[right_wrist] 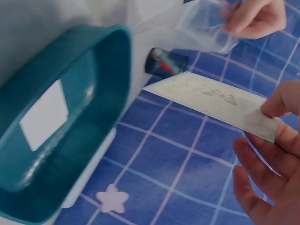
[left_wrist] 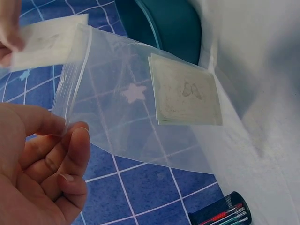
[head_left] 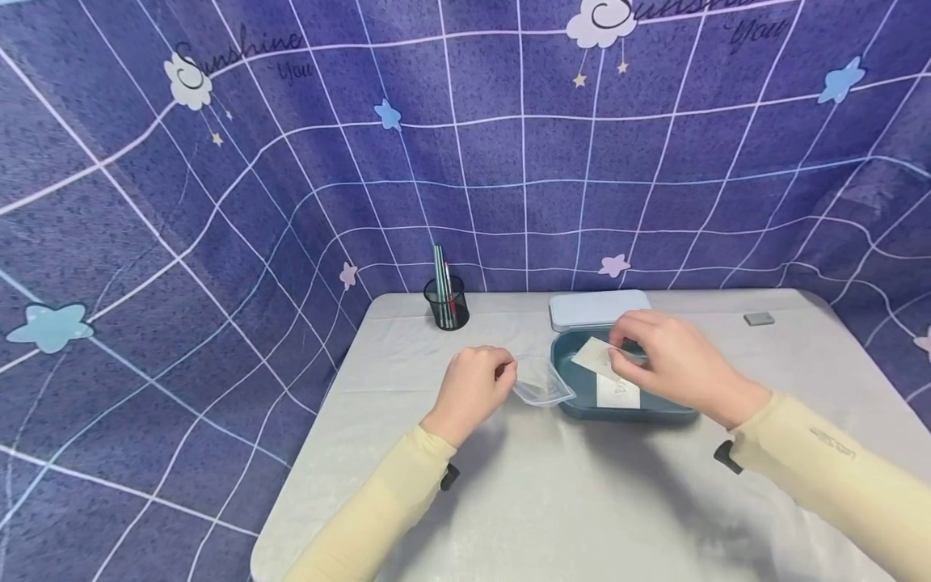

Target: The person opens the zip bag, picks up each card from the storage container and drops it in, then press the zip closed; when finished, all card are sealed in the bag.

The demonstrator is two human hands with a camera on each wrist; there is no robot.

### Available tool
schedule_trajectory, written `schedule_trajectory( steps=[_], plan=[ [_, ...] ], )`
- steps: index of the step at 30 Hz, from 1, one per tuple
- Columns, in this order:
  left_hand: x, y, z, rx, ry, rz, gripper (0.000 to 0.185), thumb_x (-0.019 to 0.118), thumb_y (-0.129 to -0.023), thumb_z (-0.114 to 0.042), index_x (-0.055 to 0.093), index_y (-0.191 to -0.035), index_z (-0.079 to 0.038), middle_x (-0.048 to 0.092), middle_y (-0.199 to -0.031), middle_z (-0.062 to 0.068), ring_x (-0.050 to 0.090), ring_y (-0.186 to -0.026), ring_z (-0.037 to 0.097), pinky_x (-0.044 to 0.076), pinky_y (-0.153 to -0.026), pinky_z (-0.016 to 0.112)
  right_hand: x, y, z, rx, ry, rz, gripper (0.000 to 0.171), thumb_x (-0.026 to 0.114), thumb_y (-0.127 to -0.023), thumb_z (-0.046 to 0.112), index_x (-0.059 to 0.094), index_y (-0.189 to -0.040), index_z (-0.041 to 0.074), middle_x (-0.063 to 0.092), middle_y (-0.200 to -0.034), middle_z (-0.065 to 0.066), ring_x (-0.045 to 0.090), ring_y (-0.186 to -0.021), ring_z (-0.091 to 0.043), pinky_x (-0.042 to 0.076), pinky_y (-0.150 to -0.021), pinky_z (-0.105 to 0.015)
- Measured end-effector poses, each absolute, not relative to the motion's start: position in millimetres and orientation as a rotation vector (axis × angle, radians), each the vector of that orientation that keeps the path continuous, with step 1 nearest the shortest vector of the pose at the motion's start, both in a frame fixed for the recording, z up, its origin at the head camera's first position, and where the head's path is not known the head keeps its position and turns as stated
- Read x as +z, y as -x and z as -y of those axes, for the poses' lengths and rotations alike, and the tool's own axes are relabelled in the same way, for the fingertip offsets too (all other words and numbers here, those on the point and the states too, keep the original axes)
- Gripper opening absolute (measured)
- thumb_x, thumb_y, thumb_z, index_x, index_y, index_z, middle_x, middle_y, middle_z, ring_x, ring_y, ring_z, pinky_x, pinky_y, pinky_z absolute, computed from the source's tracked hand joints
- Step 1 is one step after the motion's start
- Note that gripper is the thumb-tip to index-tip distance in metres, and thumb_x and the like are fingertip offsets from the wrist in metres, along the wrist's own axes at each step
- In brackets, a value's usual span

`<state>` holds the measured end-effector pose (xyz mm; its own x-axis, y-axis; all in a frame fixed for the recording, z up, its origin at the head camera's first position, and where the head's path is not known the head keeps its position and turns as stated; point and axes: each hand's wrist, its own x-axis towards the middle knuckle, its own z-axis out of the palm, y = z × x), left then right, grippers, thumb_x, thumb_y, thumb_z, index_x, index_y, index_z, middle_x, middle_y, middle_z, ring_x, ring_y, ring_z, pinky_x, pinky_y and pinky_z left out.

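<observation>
My left hand [head_left: 473,386] pinches a clear zip bag [left_wrist: 122,93] at its zip edge, between thumb and fingers. A small stack of square pale cards [left_wrist: 190,93] lies in the bag, the front one marked with a butterfly. Between thumb and fingers of my right hand [head_left: 672,364] is a single cream paper card [right_wrist: 211,101], also with a butterfly drawing. That card is held above the teal tray [right_wrist: 119,70], close to the bag's mouth in the left wrist view. Another white card [right_wrist: 46,115] lies flat on the tray's floor.
Behind the tray lies a flat light-blue case [head_left: 600,309]. A black mesh cup [head_left: 447,311] with pens stands at the back left, and a small grey block [head_left: 759,319] at the back right. A blue patterned curtain [head_left: 494,162] hangs behind the white-covered table [head_left: 524,501].
</observation>
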<state>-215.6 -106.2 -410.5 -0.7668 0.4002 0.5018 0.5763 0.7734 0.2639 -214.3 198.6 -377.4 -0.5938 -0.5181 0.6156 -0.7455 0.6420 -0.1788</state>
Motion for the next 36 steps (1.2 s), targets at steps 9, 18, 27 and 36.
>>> schedule_trajectory(
  steps=[9, 18, 27, 36],
  plan=[
    [-410, 215, 105, -0.563, 0.738, 2.548, 0.015, 0.068, -0.092, -0.007, 0.078, -0.082, -0.014, 0.067, -0.072, -0.008, 0.058, -0.063, 0.007, 0.05, -0.064, 0.029, -358, 195, -173, 0.61, -1.114, 2.145, 0.006, 0.062, -0.088, 0.021, 0.064, -0.089, 0.016, 0.063, -0.087, 0.007, 0.062, -0.081, -0.012, 0.052, -0.068, -0.036],
    [-408, 214, 105, -0.57, 0.738, 2.544, 0.014, 0.069, -0.092, -0.007, 0.078, -0.082, -0.014, 0.068, -0.072, -0.008, 0.059, -0.063, 0.007, 0.05, -0.064, 0.029, -366, 190, -152, 0.68, -1.1, 2.162, 0.004, 0.063, -0.086, 0.017, 0.062, -0.088, 0.02, 0.062, -0.091, 0.011, 0.06, -0.084, -0.01, 0.052, -0.07, -0.035],
    [-408, 214, 104, -0.563, 0.746, 2.534, 0.012, 0.071, -0.091, -0.008, 0.078, -0.083, -0.013, 0.068, -0.073, -0.007, 0.059, -0.063, 0.008, 0.049, -0.062, 0.028, -391, 202, -139, 0.667, -1.12, 2.203, 0.012, 0.069, -0.084, 0.011, 0.059, -0.083, 0.017, 0.064, -0.104, 0.004, 0.059, -0.09, -0.015, 0.051, -0.072, -0.035],
    [-407, 212, 103, -0.556, 0.76, 2.517, 0.014, 0.07, -0.09, -0.006, 0.076, -0.079, -0.013, 0.064, -0.069, -0.008, 0.056, -0.061, 0.008, 0.047, -0.061, 0.028, -415, 215, -125, 0.611, -1.125, 2.28, 0.016, 0.072, -0.083, 0.006, 0.059, -0.078, 0.015, 0.067, -0.111, -0.006, 0.061, -0.103, -0.025, 0.053, -0.087, -0.041]
  ],
)
